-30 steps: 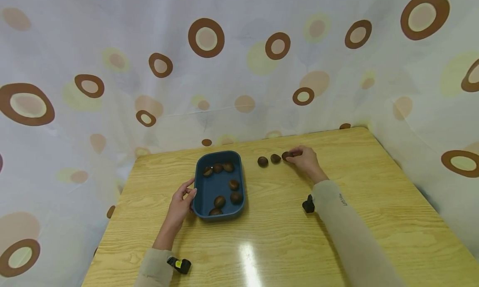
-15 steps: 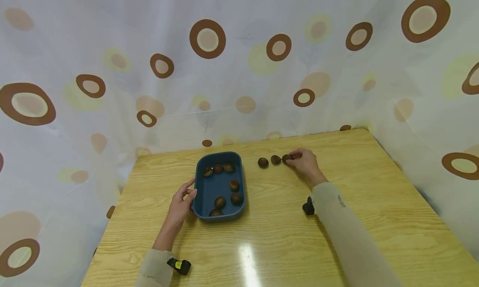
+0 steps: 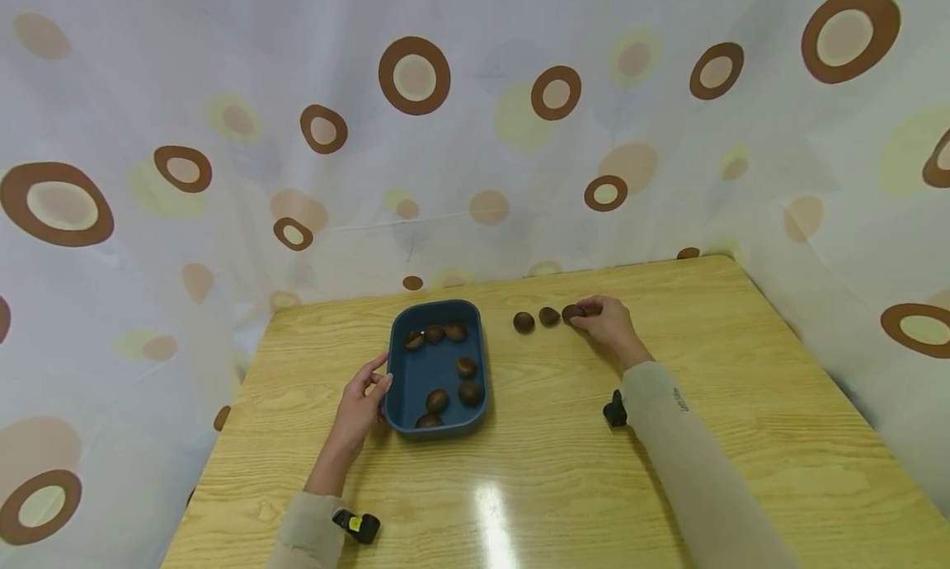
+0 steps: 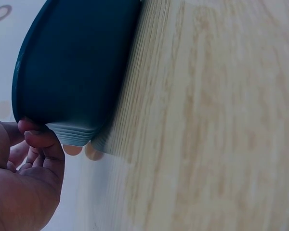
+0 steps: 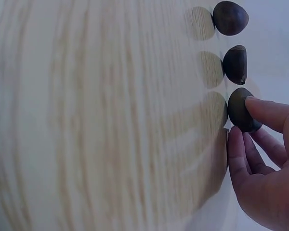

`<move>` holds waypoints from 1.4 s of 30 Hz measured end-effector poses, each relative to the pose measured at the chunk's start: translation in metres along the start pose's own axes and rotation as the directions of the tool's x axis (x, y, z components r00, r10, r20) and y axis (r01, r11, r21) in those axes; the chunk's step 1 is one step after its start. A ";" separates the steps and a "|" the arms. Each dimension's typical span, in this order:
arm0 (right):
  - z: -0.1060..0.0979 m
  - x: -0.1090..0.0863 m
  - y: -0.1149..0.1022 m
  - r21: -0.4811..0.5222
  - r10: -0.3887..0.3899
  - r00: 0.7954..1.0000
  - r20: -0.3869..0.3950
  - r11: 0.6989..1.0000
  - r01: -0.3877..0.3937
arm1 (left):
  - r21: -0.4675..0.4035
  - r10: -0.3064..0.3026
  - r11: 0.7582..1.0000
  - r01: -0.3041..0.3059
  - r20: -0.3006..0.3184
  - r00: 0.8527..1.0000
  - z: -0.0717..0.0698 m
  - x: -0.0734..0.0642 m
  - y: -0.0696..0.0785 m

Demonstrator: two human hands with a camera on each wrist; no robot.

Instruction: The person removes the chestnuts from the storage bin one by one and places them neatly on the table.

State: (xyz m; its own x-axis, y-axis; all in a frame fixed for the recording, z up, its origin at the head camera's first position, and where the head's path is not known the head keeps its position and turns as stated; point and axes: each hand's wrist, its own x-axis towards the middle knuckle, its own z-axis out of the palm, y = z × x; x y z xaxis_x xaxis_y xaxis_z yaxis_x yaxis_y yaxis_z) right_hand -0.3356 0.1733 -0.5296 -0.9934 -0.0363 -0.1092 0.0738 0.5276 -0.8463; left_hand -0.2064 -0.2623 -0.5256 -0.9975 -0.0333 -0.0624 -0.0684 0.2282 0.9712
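Observation:
My left hand [image 3: 358,404] grips the left side of a dark blue rectangular tub [image 3: 396,387]; in the left wrist view the thumb and fingers [image 4: 45,144] pinch its rim. Several brown chestnuts [image 3: 438,401] lie inside, some along the far end and others toward the right side and near end. To the right of the tub, my right hand [image 3: 610,326] pinches a chestnut [image 5: 239,109] that sits on the table. That one is at the right end of a short row, beside a pointed chestnut [image 3: 548,316] and a rounder chestnut [image 3: 523,322].
The wood-grain table [image 3: 549,470] ends at a patterned curtain [image 3: 445,165] behind and at the sides. A small black wrist camera [image 3: 614,410] is on the right sleeve, another black camera [image 3: 364,528] on the left sleeve.
Both hands have stayed almost in place. The right hand keeps its fingers on the same chestnut, and the tub and the other chestnuts have not visibly moved; the head view has shifted slightly.

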 end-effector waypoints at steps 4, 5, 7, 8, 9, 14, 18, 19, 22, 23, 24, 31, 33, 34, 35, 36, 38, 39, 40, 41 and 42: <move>-0.001 0.002 -0.002 -0.002 -0.004 1.000 0.014 1.000 0.004 | 0.003 0.003 1.000 -0.003 -0.003 1.000 0.001 0.000 0.003; -0.001 0.002 -0.002 0.000 -0.002 1.000 0.017 1.000 0.002 | 0.001 0.004 1.000 -0.004 -0.004 1.000 0.001 0.000 0.004; -0.001 0.002 -0.003 0.003 -0.004 1.000 0.021 1.000 0.004 | 0.000 0.005 1.000 -0.005 -0.006 1.000 0.001 0.000 0.005; -0.001 0.002 -0.004 0.001 -0.005 1.000 0.022 1.000 0.005 | 0.000 0.005 1.000 -0.005 -0.007 1.000 0.002 0.000 0.005; -0.002 0.002 -0.004 0.000 -0.008 1.000 0.023 1.000 0.008 | -0.001 0.004 1.000 -0.004 -0.007 1.000 0.002 0.000 0.005; -0.004 0.003 -0.006 0.002 -0.006 1.000 0.030 1.000 0.006 | 0.000 0.002 1.000 -0.002 -0.007 1.000 0.002 0.002 0.004; -0.005 0.003 -0.006 0.002 -0.003 1.000 0.026 1.000 0.003 | 0.003 0.004 1.000 -0.004 -0.011 1.000 0.003 0.004 0.005; -0.006 0.003 -0.005 0.005 -0.003 1.000 0.023 1.000 0.003 | 0.004 0.005 1.000 -0.005 -0.010 1.000 0.003 0.004 0.005; -0.006 0.002 -0.005 0.010 -0.004 1.000 0.020 1.000 0.004 | 0.005 0.006 1.000 -0.006 -0.009 1.000 0.003 0.004 0.005; -0.006 0.002 -0.005 0.015 -0.003 1.000 0.020 1.000 0.003 | 0.006 0.005 1.000 -0.005 -0.008 1.000 0.002 0.004 0.005; -0.006 0.002 -0.004 0.020 -0.001 1.000 0.019 1.000 0.001 | 0.006 0.006 1.000 -0.006 -0.006 1.000 0.002 0.004 0.005; -0.004 -0.001 0.001 0.026 0.004 1.000 0.024 1.000 -0.004 | 0.002 -0.001 1.000 0.001 0.005 1.000 0.000 0.001 0.003; -0.004 0.000 0.002 0.022 0.010 0.999 0.031 1.000 -0.011 | 0.001 -0.004 1.000 0.004 0.007 1.000 -0.001 0.000 0.003; -0.003 -0.001 0.003 0.020 0.012 0.999 0.034 1.000 -0.012 | 0.002 -0.004 1.000 0.004 0.008 1.000 0.000 -0.001 0.003; -0.003 -0.001 0.003 0.020 0.011 0.999 0.035 1.000 -0.012 | 0.000 -0.003 1.000 0.003 0.008 1.000 0.000 -0.002 0.003; -0.003 0.000 0.003 0.022 0.011 0.999 0.038 1.000 -0.012 | -0.002 -0.002 1.000 0.002 0.008 1.000 0.000 -0.002 0.003; -0.002 0.001 0.004 0.026 0.013 0.999 0.042 1.000 -0.014 | -0.005 -0.001 1.000 0.001 0.006 1.000 0.000 -0.002 0.002; -0.003 0.001 0.004 0.025 0.012 0.999 0.043 1.000 -0.013 | -0.006 -0.001 1.000 0.001 0.006 1.000 0.000 -0.002 0.002; -0.003 0.001 0.005 0.023 0.010 0.999 0.045 1.000 -0.011 | -0.006 -0.001 1.000 0.002 0.005 1.000 0.000 -0.002 0.002; -0.002 0.001 0.005 0.021 0.010 0.999 0.044 1.000 -0.011 | -0.006 -0.002 1.000 0.002 0.004 1.000 -0.001 -0.002 0.001; -0.002 0.000 0.005 0.020 0.012 0.999 0.042 1.000 -0.012 | -0.004 -0.004 1.000 0.004 0.004 1.000 -0.001 -0.002 0.001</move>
State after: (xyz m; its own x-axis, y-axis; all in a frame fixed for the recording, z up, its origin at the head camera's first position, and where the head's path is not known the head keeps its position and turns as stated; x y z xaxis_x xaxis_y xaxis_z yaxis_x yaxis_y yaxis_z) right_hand -0.3357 0.1782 -0.5330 -0.9879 -0.0658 -0.1407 0.0879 0.5105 -0.8554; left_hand -0.2046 -0.2626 -0.5240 -0.9973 -0.0304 -0.0673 -0.0724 0.2239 0.9719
